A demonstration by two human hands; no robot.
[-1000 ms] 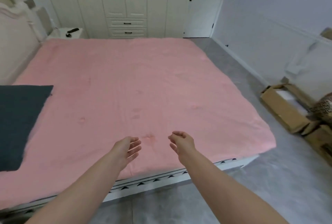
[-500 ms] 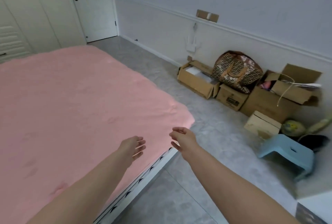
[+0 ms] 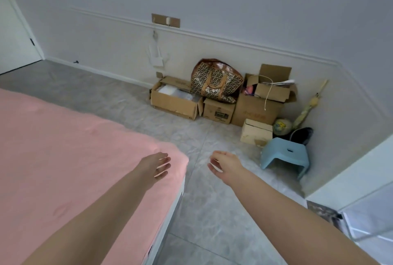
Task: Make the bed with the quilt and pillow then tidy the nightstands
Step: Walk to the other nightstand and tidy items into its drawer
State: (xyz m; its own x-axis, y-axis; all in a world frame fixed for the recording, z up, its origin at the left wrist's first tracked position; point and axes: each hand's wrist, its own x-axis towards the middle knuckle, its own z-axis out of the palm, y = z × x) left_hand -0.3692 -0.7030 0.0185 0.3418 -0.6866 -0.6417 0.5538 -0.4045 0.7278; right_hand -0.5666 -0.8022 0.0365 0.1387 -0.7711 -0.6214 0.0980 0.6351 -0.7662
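The pink quilt [image 3: 63,158] lies spread flat over the bed, filling the left half of the view down to its near corner. My left hand [image 3: 156,164] hovers over that corner with relaxed fingers and holds nothing. My right hand [image 3: 224,163] hangs over the grey floor just right of the bed corner, fingers loosely curled, also holding nothing. No pillow or nightstand is in view.
Several cardboard boxes [image 3: 176,99] and a patterned brown bag [image 3: 215,79] stand against the far wall. A light blue stool [image 3: 285,155] sits on the floor at the right, with a white furniture edge [image 3: 350,173] beyond it. A white door [image 3: 12,37] is at far left.
My view has swung right, from the whole bed to its foot corner and the far wall. Both hands have stayed out in front, with the right one now over the floor.
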